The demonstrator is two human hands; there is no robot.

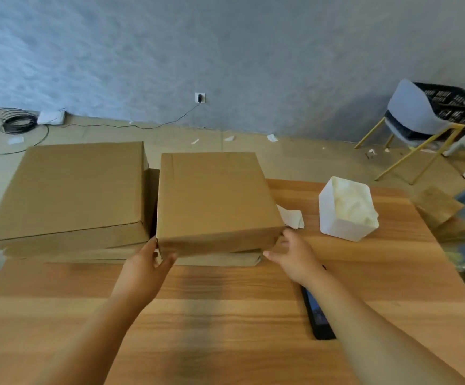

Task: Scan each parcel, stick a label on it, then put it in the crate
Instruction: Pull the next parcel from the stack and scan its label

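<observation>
Pinching the near left corner of the box (214, 195) with the left hand (145, 259), thumb on the front face, and bracing the near right corner with the spread, fairly straight fingers of the right hand (292, 254). Resting on a flatter parcel (225, 259) at the far side of the table (225, 315), no label showing on top, so likely neither scanned nor labelled yet. Early days by the look of it: more boxes (70, 187) stacked just left, dark device (316, 315) under the right forearm, crate (453, 107) well apart on a chair (409, 107), contents hidden.
</observation>
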